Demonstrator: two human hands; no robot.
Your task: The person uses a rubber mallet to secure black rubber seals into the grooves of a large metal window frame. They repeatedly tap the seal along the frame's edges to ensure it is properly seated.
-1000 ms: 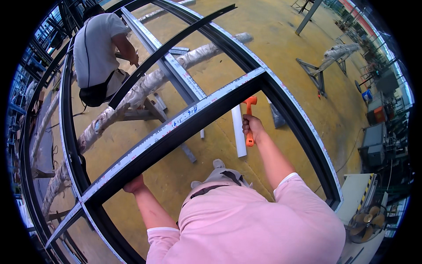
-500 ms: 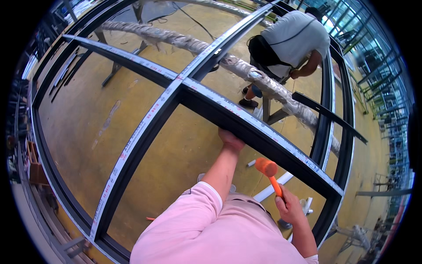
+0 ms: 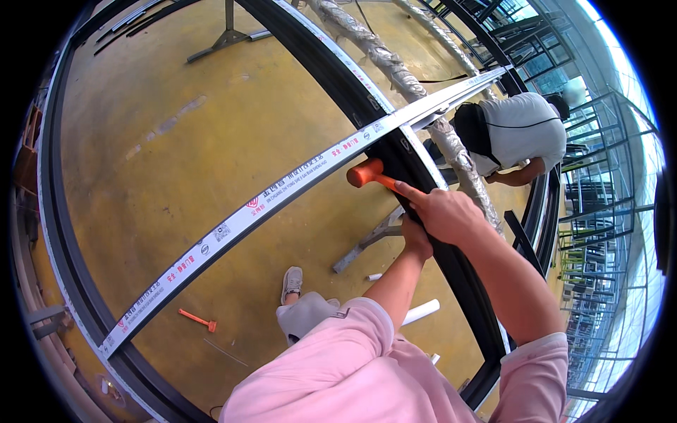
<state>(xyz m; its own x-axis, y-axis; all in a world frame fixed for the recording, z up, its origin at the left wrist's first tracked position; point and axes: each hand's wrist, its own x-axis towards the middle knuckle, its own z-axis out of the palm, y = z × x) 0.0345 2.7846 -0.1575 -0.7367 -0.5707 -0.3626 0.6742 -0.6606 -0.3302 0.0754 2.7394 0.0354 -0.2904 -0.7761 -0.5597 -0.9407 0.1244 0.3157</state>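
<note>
My right hand is closed round the handle of an orange mallet, forefinger stretched along it. The mallet's head is beside the corner where two bars of a large black metal frame cross; whether it touches the bar I cannot tell. Just below, my left hand grips the dark crossbar, with most of its fingers hidden by the bar and the right hand. White printed film covers the top of the long bar running from lower left to upper right.
Beyond the crossbar a co-worker in a white shirt bends over the frame. Wrapped support poles pass beneath it. On the yellow floor lie a second orange mallet and a white tube. A metal stand leg is under the crossbar.
My view has turned and come closer to the bar crossing. The right hand has brought the mallet up from the lower right to that corner. My left hand stays at the crossbar.
</note>
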